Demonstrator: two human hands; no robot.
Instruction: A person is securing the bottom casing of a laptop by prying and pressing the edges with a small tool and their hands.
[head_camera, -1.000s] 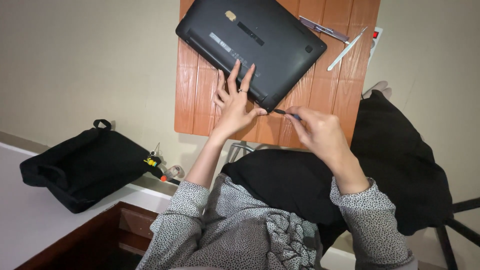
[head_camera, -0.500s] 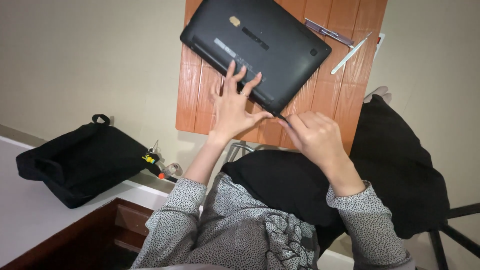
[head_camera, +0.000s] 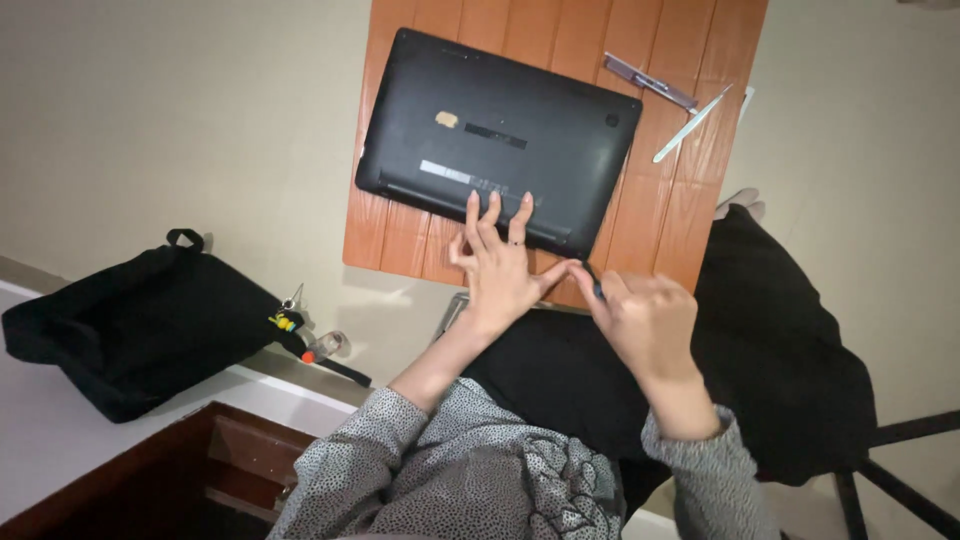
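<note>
A black laptop (head_camera: 500, 130) lies bottom side up on a small orange-brown slatted table (head_camera: 690, 220). My left hand (head_camera: 500, 265) rests flat on the laptop's near edge with its fingers spread, and its thumb reaches toward my right hand. My right hand (head_camera: 645, 320) is closed around a thin dark tool (head_camera: 592, 280). The tool's tip is at the laptop's near edge, close to its right corner.
A metal strip-like tool (head_camera: 650, 82) and a white stick-like tool (head_camera: 690, 125) lie on the table's far right. A black bag (head_camera: 130, 330) sits on a white surface at left, with small items beside it. Black cloth (head_camera: 780, 340) covers my lap; a dark chair leg (head_camera: 900, 470) is at right.
My right hand has brought the tool leftward to the laptop's near edge, close to my left thumb. My left hand stays on the laptop. The view has shifted slightly.
</note>
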